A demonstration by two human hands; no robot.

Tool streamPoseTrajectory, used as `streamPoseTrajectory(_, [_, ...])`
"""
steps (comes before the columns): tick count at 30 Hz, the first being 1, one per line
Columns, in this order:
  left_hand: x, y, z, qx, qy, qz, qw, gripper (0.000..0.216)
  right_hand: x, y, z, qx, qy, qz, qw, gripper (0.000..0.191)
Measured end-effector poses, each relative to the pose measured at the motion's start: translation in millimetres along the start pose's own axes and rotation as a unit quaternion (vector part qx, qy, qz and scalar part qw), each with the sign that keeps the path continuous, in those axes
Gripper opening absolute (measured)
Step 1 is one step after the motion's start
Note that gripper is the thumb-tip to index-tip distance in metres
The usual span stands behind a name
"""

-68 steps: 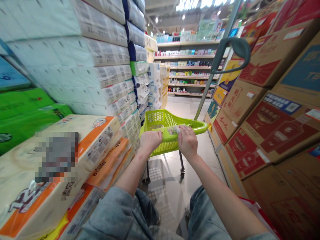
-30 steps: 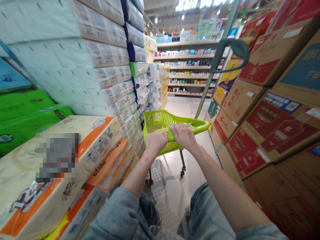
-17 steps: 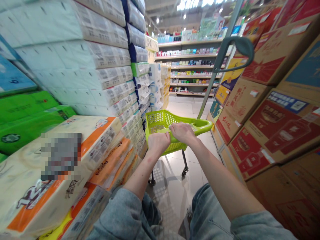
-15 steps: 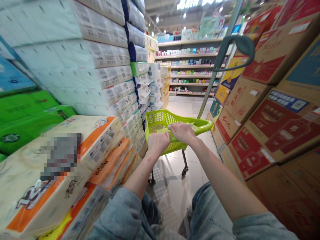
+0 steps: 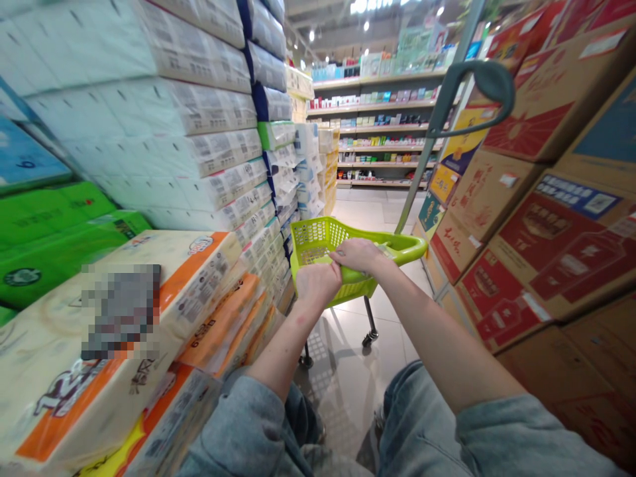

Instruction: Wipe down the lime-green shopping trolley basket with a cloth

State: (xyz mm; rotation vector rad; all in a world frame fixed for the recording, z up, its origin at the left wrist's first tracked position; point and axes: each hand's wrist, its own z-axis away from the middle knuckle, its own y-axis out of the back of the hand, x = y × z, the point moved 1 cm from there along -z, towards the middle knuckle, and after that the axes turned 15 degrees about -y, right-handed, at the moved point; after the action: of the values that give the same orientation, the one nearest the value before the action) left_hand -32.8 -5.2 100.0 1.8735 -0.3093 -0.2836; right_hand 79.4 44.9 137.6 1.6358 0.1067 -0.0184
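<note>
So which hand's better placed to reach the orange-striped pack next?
Probably the left hand: it's nearer the pack, which lies on that side. The right hand is farther over. Both grip the cart handle, so left must release first.

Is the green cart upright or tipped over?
Upright: the green cart has its open top facing up and casters down at the floor.

Lime-green basket cart (image 5: 358, 289): perforated sides (image 5: 312, 232), upright, wheels (image 5: 370, 338) on tiled floor (image 5: 342, 371).

Red-printed cartons (image 5: 489, 189) opposite white packs (image 5: 124, 109)
</note>
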Motion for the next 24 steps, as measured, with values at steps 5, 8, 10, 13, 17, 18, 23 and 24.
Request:
streamPoseTrajectory(5, [1.6,2.8,-0.1,0.003,0.004,-0.001,1.0,0.061,6.6,-0.9,-11.3,-0.02,-0.03,-0.029,0.999,0.045])
streamPoseTrajectory(8, [2.5,4.4,-0.1,-0.002,0.01,0.003,1.0,0.062,18.5,-3.9,-19.2,-0.02,-0.073,-0.039,0.996,0.045])
streamPoseTrajectory(10, [3.1,4.7,-0.2,-0.005,0.013,0.006,1.0,0.062,29.6,-5.6,-22.9,-0.017,-0.102,-0.042,0.994,0.044])
streamPoseTrajectory(13, [3.4,4.0,-0.8,-0.007,0.024,0.007,1.0,0.061,48.4,-7.0,-24.9,-0.011,-0.142,-0.055,0.988,0.042])
streamPoseTrajectory(17, [3.0,2.1,-1.8,0.0,0.025,0.008,1.0,0.06,70.9,-7.5,-21.9,0.014,-0.189,-0.078,0.979,0.045])
streamPoseTrajectory(18, [2.9,1.7,-2.0,0.001,0.025,0.009,1.0,0.061,75.4,-7.7,-20.6,0.02,-0.201,-0.087,0.976,0.046])
streamPoseTrajectory(23, [4.0,0.6,-3.3,-0.001,0.029,0.013,1.0,0.06,87.3,-10.1,-15.1,0.038,-0.245,-0.12,0.961,0.048])
streamPoseTrajectory(24, [4.6,0.6,-3.6,-0.001,0.03,0.013,0.999,0.06,87.7,-10.8,-14.2,0.049,-0.247,-0.118,0.961,0.048])
